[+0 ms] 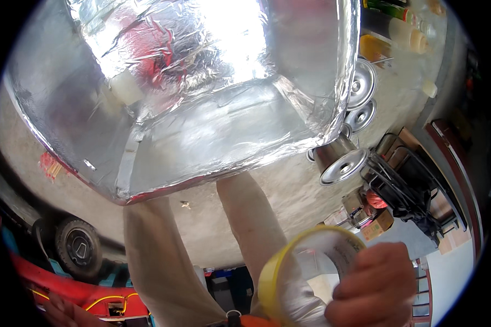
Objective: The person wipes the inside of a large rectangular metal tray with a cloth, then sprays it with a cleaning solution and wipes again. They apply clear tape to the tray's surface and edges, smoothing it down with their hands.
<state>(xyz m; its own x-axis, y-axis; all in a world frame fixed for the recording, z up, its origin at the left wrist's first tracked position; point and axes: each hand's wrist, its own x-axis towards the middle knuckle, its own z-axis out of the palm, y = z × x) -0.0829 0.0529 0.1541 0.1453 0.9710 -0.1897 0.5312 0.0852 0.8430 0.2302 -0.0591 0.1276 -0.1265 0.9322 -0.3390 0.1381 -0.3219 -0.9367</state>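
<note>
My right hand (pixel 373 289), at the lower right, is closed around one side of a wide roll of yellowish clear packing tape (pixel 273 286). At the bottom edge, my left hand (pixel 65 312) shows only as a few dark, smeared fingers at the lower left; whether it holds anything is hidden. A large open box lined with silver foil (pixel 202 139) fills the upper part of the view, above my legs. Its inner walls are shiny, with foil strips along the corners and crumpled foil farther in. Neither hand touches the box. Beside the tape roll, an orange object (pixel 255 321) is cut off by the lower edge.
Metal pots and round lids (pixel 343 166) stand right of the box. Folded black-framed chairs (pixel 409 188) lie beyond them, near a small cardboard box (pixel 377 224). Bottles (pixel 409 35) are at the upper right. A black wheel (pixel 78 248) and red machine body (pixel 101 294) occupy the lower left.
</note>
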